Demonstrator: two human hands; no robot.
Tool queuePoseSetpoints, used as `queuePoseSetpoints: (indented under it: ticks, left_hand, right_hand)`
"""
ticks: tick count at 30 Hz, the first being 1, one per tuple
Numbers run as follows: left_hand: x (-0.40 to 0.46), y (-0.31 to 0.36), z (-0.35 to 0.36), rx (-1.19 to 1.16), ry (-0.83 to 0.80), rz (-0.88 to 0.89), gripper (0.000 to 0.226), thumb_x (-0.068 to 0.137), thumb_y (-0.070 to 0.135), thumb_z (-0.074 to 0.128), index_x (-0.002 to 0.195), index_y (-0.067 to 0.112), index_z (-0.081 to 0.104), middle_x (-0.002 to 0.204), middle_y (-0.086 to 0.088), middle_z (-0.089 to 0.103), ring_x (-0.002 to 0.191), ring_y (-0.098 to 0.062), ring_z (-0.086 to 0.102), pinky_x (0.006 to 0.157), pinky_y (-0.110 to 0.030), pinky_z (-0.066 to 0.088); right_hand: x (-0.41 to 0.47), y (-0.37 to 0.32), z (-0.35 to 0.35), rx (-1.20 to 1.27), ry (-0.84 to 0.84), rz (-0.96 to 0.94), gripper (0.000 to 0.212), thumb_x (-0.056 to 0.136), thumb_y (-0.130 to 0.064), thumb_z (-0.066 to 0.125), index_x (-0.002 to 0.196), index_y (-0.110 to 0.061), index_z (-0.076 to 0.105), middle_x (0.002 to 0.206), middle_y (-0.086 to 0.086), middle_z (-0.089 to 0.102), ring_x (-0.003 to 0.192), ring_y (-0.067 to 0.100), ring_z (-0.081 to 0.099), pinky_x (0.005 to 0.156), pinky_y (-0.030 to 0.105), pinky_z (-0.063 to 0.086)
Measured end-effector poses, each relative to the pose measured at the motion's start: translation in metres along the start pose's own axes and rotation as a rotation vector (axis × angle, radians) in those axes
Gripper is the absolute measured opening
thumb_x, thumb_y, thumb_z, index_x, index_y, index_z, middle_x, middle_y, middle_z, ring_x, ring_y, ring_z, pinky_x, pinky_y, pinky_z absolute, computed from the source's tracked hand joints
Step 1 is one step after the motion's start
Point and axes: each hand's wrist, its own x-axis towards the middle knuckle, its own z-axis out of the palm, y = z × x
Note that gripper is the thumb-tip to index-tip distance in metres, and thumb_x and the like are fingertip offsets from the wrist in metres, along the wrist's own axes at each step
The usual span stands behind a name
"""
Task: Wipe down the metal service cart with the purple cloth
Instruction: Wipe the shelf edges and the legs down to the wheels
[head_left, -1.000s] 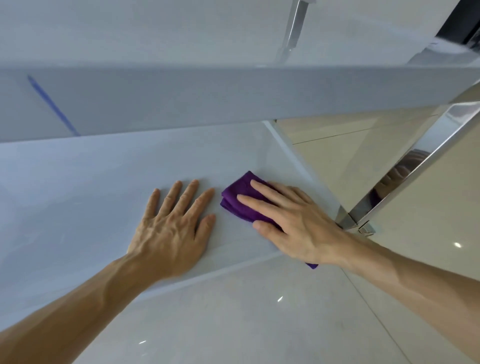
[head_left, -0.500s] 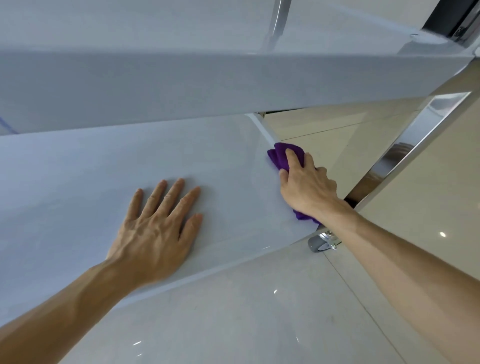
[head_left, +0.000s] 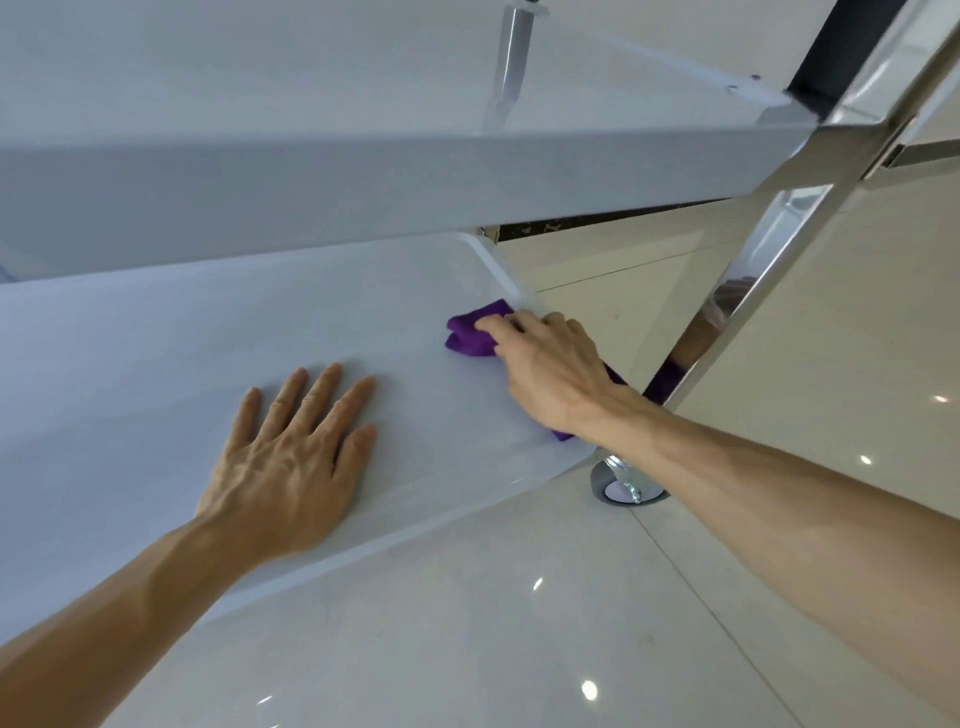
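My right hand (head_left: 550, 371) lies on the purple cloth (head_left: 470, 335) and presses it flat against the lower shelf (head_left: 156, 353) of the metal service cart (head_left: 363, 171). The fingers are bent only a little over the folded cloth; if the thumb pinches it from below, I cannot tell, because the hand covers that part. The cloth is at the right end of this shelf, touching the raised side rim (head_left: 498, 270) there. One part of it shows in front of my fingertips, and a small purple corner shows behind my wrist, near the front edge of the shelf.

My left hand (head_left: 291, 457) rests flat on the same shelf with the fingers straight and a little spread. It holds nothing; I think it only steadies me and the cart. It is well apart from the cloth, toward the middle of the shelf.

The folded cloth has its long axis along the side rim, from the front edge of the shelf toward the back. The unwiped part of this strip, as I judge it, lies farther back from my fingers, under the upper shelf. So the next stroke should follow the rim, and the right hand is the nearer one for it. The chrome leg (head_left: 779, 260) and the caster wheel (head_left: 626, 480) stand just beyond the shelf's right front corner, beside my right forearm.
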Motion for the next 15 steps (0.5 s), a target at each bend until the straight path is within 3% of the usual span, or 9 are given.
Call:
queuePoseSetpoints:
  ticks: [4, 6, 9, 11, 12, 15]
  left_hand:
    - [0.013, 0.0, -0.008, 0.011, -0.068, -0.022, 0.071, 0.082, 0.06, -0.017, 0.152, 0.046, -0.016, 0.164, 0.014, -0.014, 0.152, -0.014, -0.012, 0.123, -0.044, -0.005]
    - [0.021, 0.001, -0.016, 0.06, -0.11, -0.037, 0.066, 0.088, 0.057, -0.014, 0.152, 0.044, -0.016, 0.164, 0.013, -0.014, 0.152, -0.014, -0.009, 0.123, -0.044, -0.003]
    - [0.032, 0.01, -0.037, 0.142, -0.133, -0.024, 0.057, 0.102, 0.05, 0.007, 0.156, 0.038, -0.004, 0.166, 0.011, -0.004, 0.153, -0.015, -0.001, 0.124, -0.043, 0.0]
    - [0.03, 0.024, -0.055, 0.178, -0.044, 0.071, 0.055, 0.104, 0.045, 0.027, 0.156, 0.031, 0.017, 0.165, 0.008, 0.014, 0.152, -0.016, 0.013, 0.124, -0.039, 0.008]
    - [0.025, 0.033, -0.065, 0.153, 0.048, 0.156, 0.053, 0.102, 0.042, 0.04, 0.153, 0.027, 0.031, 0.161, 0.006, 0.029, 0.149, -0.018, 0.026, 0.122, -0.039, 0.016]
    - [0.003, 0.068, -0.094, 0.039, 0.38, 0.492, 0.036, 0.091, 0.025, 0.067, 0.126, 0.018, 0.065, 0.124, 0.003, 0.068, 0.112, -0.021, 0.067, 0.103, -0.041, 0.046]
  right_hand:
    - [-0.016, -0.005, -0.025, 0.339, -0.007, 0.052, 0.04, 0.105, -0.02, 0.037, 0.144, -0.026, 0.038, 0.129, 0.007, 0.056, 0.103, 0.032, 0.056, 0.092, 0.047, 0.045]
    - [-0.026, -0.003, -0.041, 0.492, 0.056, 0.063, 0.039, 0.106, -0.02, 0.037, 0.144, -0.025, 0.04, 0.127, 0.007, 0.057, 0.102, 0.029, 0.058, 0.09, 0.048, 0.048]
    - [-0.048, 0.005, -0.061, 0.71, 0.166, 0.055, 0.039, 0.105, -0.02, 0.04, 0.142, -0.03, 0.044, 0.127, -0.001, 0.058, 0.097, 0.014, 0.059, 0.082, 0.031, 0.051]
    - [-0.068, 0.013, -0.07, 0.83, 0.231, 0.06, 0.039, 0.105, -0.021, 0.042, 0.141, -0.036, 0.045, 0.124, -0.012, 0.059, 0.089, -0.004, 0.056, 0.072, 0.012, 0.043]
    - [-0.079, 0.019, -0.073, 0.872, 0.26, 0.068, 0.039, 0.105, -0.022, 0.042, 0.14, -0.037, 0.046, 0.122, -0.016, 0.059, 0.087, -0.007, 0.055, 0.072, 0.009, 0.041]
    - [-0.109, 0.038, -0.079, 0.898, 0.399, 0.098, 0.038, 0.104, -0.021, 0.046, 0.139, -0.037, 0.049, 0.125, -0.02, 0.059, 0.1, -0.005, 0.057, 0.083, 0.008, 0.04]
